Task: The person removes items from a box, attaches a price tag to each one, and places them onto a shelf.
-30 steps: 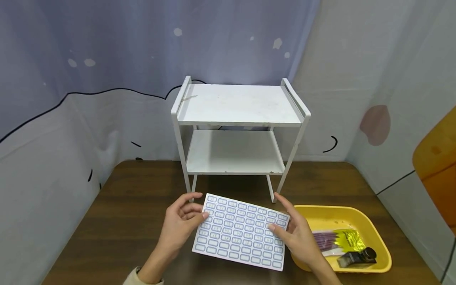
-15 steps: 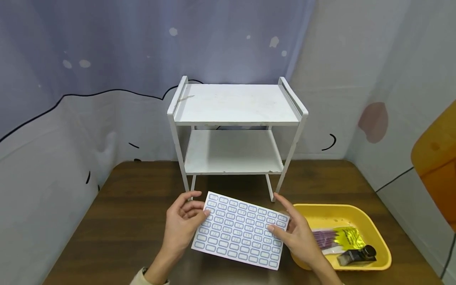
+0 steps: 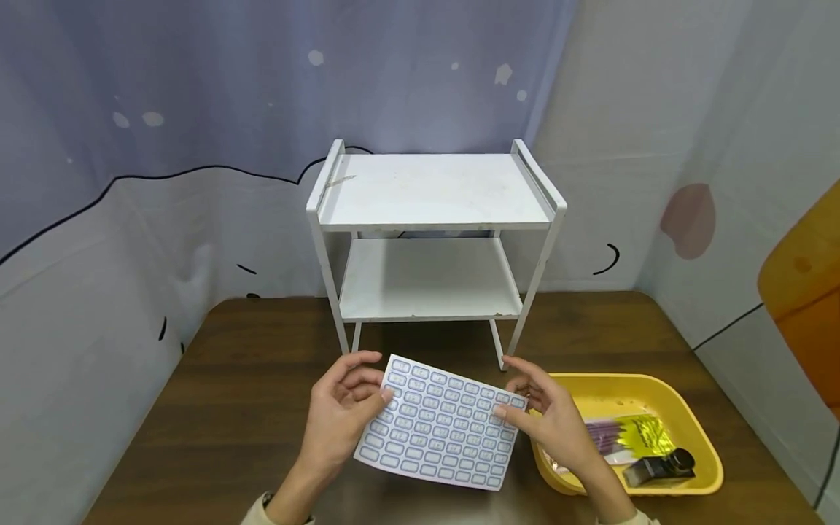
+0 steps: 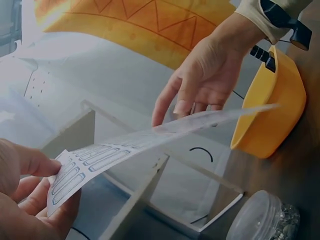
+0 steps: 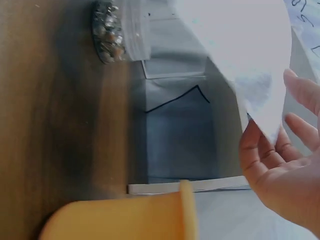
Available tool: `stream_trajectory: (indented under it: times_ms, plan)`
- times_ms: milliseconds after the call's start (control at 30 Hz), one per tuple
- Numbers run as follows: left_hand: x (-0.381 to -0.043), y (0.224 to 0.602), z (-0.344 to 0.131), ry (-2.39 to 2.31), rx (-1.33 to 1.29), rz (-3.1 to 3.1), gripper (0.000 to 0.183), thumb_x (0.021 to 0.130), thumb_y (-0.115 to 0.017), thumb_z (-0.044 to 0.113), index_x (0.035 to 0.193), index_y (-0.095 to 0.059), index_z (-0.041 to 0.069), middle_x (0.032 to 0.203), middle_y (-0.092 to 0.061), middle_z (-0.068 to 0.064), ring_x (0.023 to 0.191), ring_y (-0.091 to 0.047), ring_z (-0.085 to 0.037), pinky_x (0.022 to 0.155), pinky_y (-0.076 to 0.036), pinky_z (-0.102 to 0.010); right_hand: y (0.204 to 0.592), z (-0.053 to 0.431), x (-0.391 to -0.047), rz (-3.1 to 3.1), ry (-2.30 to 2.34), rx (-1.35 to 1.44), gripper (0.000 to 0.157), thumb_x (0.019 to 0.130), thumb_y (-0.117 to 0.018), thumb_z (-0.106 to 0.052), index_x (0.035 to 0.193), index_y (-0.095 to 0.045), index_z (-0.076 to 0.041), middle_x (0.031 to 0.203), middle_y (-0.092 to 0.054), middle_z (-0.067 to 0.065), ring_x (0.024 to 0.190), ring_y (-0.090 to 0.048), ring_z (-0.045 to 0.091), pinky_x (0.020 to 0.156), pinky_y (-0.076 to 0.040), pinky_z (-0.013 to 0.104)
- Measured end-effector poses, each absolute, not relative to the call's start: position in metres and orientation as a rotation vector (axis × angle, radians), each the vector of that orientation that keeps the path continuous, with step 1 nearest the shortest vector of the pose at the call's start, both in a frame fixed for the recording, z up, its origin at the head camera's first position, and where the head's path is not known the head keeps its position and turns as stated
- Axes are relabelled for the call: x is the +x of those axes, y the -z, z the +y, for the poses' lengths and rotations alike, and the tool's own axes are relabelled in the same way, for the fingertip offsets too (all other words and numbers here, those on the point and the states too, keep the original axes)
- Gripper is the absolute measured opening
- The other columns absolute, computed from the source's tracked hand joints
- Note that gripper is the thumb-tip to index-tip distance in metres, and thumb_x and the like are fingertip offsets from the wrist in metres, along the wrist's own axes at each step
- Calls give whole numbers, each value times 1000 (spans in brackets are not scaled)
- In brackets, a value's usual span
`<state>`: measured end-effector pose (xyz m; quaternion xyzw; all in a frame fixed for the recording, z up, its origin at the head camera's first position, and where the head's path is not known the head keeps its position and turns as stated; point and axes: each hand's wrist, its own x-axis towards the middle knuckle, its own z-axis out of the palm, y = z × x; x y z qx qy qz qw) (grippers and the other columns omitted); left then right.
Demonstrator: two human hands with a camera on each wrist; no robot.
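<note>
A white sheet of blue-bordered label stickers (image 3: 440, 426) is held up between both hands, slightly bowed, in front of the white shelf. My left hand (image 3: 337, 415) pinches its left edge, thumb on the printed face and fingers behind. At the upper right corner, my right hand (image 3: 554, 415) grips the sheet with the thumb on top. The right wrist view has the sheet's pale back (image 5: 245, 45) and its corner at the right fingers. A clear jar of small shiny pieces (image 4: 265, 220) stands near the shelf's foot; the sheet hides it in the head view.
A white two-tier shelf (image 3: 433, 189) stands at the back of the dark wooden table (image 3: 216, 408). To the right, a yellow basket (image 3: 702, 445) contains a packet of purple sticks (image 3: 620, 437) and a small black-capped bottle (image 3: 659, 468). Printed curtains surround the table.
The sheet bows more, and its upper left corner has shifted a little right. My right hand has moved slightly, with its fingers more bent. The head view has shifted a little.
</note>
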<state>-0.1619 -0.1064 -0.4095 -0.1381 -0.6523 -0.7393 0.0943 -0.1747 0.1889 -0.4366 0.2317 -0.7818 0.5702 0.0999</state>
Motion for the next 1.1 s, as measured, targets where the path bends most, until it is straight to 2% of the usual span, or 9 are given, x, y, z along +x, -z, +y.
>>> stream_trajectory:
  times_ms: [133,267,533,800,933,1100]
  plan:
    - [-160,407,-106,2179,-489,-1963,45,78,-66,-18,121,-53,-13,89,-67,2,73,-69,-7,60,-59,-24,430,186,-178,-2378,-1603,718,46,87,-72,0,131,-59,-1,89,-70,10,81,-64,6,74,-55,24]
    - [-160,408,-104,2164,-461,-1968,44,79,-65,-19,120,-54,-14,90,-66,0,74,-68,-7,61,-58,-23,424,179,-178,-2489,-1618,731,42,89,-73,-7,129,-62,-3,90,-72,6,78,-65,7,71,-55,26]
    - [-162,410,-104,2159,-263,-1993,43,80,-62,-19,120,-57,-7,88,-65,-6,71,-68,-11,59,-57,-23,423,181,-175,-2573,-1712,795,42,89,-72,-5,128,-61,3,93,-71,16,72,-65,7,62,-57,27]
    - [-163,410,-103,2207,-271,-2048,51,76,-70,-17,124,-55,-6,91,-67,-18,70,-71,-14,58,-60,-33,421,181,-174,-2589,-1725,807,44,89,-72,-8,130,-60,3,95,-72,17,73,-67,9,63,-58,28]
    - [-162,410,-102,2200,-291,-2053,55,75,-70,-18,126,-55,-5,88,-68,-15,69,-70,-13,58,-60,-32,420,181,-174,-2611,-1689,823,46,89,-73,-7,131,-59,4,90,-74,13,71,-67,8,63,-57,27]
    - [-162,413,-98,2213,-389,-2082,57,75,-71,-16,128,-53,-5,87,-68,-17,68,-69,-11,58,-60,-31,412,175,-176,-2636,-1563,878,45,89,-74,-10,131,-60,-1,84,-75,3,70,-65,6,65,-55,26]
